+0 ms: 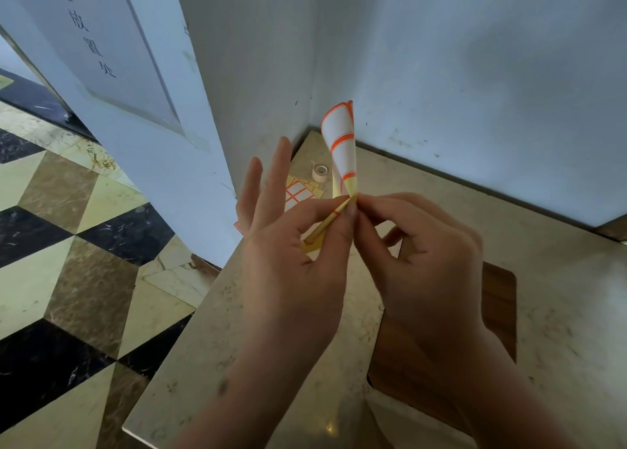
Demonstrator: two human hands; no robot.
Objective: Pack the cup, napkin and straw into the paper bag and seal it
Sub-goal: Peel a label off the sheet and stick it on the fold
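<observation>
Both hands hold a sheet of labels up over the counter; it has yellow backing and white stickers with orange borders, and it curls upward. My left hand pinches its lower edge between thumb and forefinger, the other fingers spread. My right hand pinches the same spot from the right. The brown paper bag lies flat on the counter beneath my right hand, mostly hidden by it. I see no cup, napkin or straw.
More label sheets and a small roll of tape lie in the far corner of the beige stone counter. White walls close it at the back and left. A patterned marble floor lies to the left.
</observation>
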